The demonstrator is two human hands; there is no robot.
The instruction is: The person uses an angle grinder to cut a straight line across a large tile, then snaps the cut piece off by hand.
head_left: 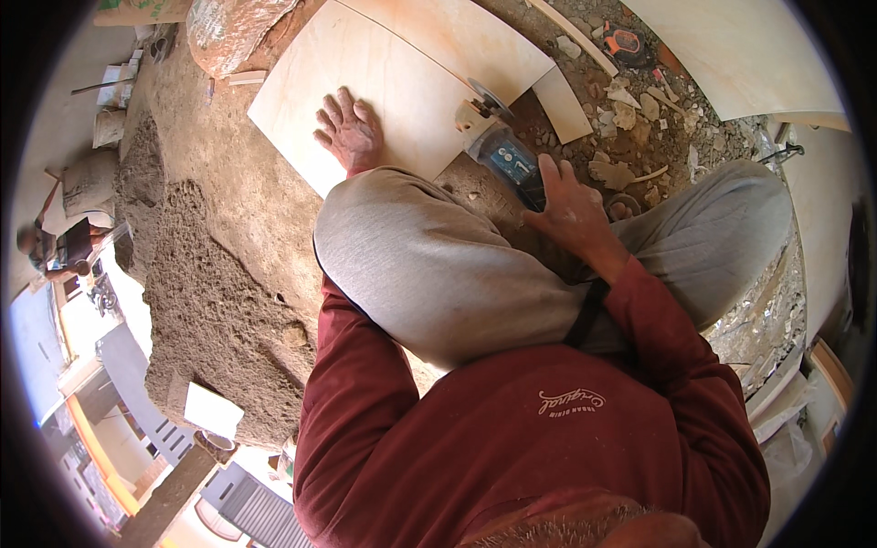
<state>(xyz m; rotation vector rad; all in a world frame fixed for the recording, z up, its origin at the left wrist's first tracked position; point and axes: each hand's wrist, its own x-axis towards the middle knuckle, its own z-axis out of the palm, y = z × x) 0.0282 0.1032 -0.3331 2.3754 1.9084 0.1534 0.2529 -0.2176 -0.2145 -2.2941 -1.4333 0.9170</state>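
My left hand (349, 132) lies with fingers spread on a pale, marble-patterned tile (311, 91). My right hand (571, 210) grips the rear of an angle grinder (507, 160) with a blue label on its body. The grinder's disc (486, 97) stands on edge at a dark straight line that runs across the tiles; whether it touches them I cannot tell. A narrow offcut strip (563, 108) lies beside the tiles on the right. My bent legs sit just below the tiles, the knees to either side of the grinder.
An orange-and-black tool (626, 44) lies among rubble (630, 114) at right. A large pale slab (731, 41) is at upper right. A sack (219, 32) is at the top. A sand heap (210, 301) is on my left, and another person (59, 247) is beyond it.
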